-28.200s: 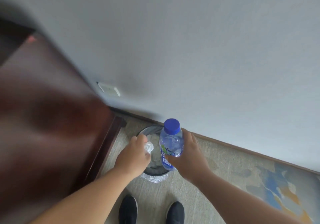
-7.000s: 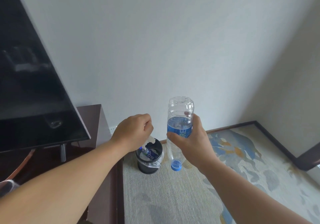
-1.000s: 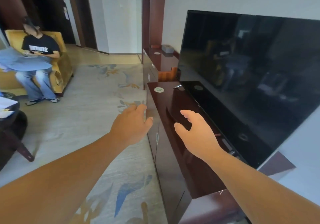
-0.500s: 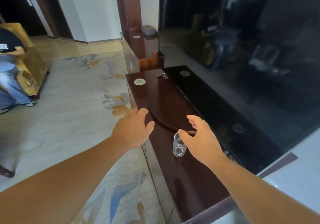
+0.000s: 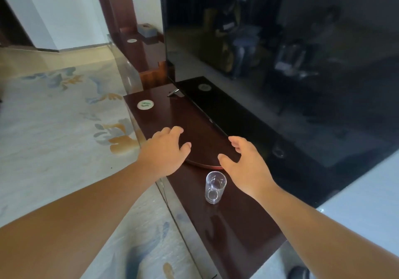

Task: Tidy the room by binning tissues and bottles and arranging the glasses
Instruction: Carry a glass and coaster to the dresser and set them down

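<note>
Television (image 5: 280, 63) and dark wooden counter (image 5: 233, 218) fill your view, with a round tray (image 5: 200, 140) lying flat on the counter under the screen's lower edge. Your left hand (image 5: 166, 151) hovers over the tray's near left rim, fingers (image 5: 172, 131) spread and holding nothing; your right hand (image 5: 246, 164) reaches toward the near right rim, fingers (image 5: 234, 140) likewise open and empty. Just beside your right hand, on the near side of the tray and apart from it, stands one clear drinking glass (image 5: 214, 187). It is upright, long axis vertical, mouth pointing up. Risk lies chiefly with your right wrist: it passes close by the glass, and a sideways sweep could tip it toward the counter's front edge and the carpet (image 5: 54, 127) below. Tugging the tray toward you could knock the glass too. The polished top looks slick, so a nudged glass may slide.
</note>
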